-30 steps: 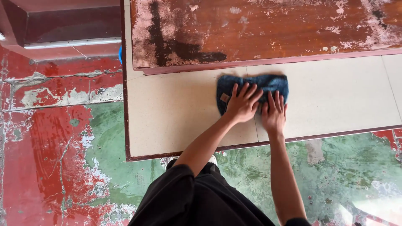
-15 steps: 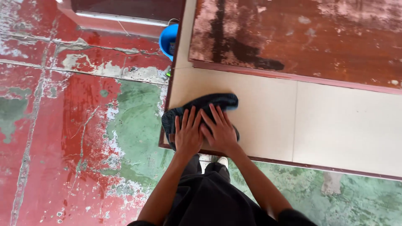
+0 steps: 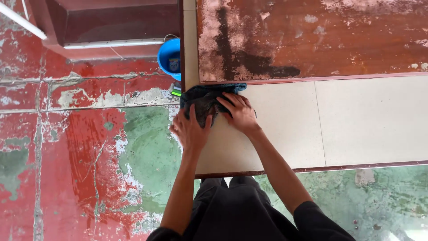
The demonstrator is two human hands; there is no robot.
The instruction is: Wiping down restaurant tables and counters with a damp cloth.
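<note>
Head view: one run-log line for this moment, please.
left hand: on dark cloth | right hand: on dark cloth | cloth: pale tiled ledge, left corner

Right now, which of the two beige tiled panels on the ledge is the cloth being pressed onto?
The left panel, at the ledge's corner nearest the blue bucket. Both the left hand and right hand press the dark blue cloth there; the right panel lies bare.

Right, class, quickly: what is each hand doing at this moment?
Left hand: open, fingers spread, pressing flat on the dark cloth.
Right hand: open, palm down on the same cloth.
</note>
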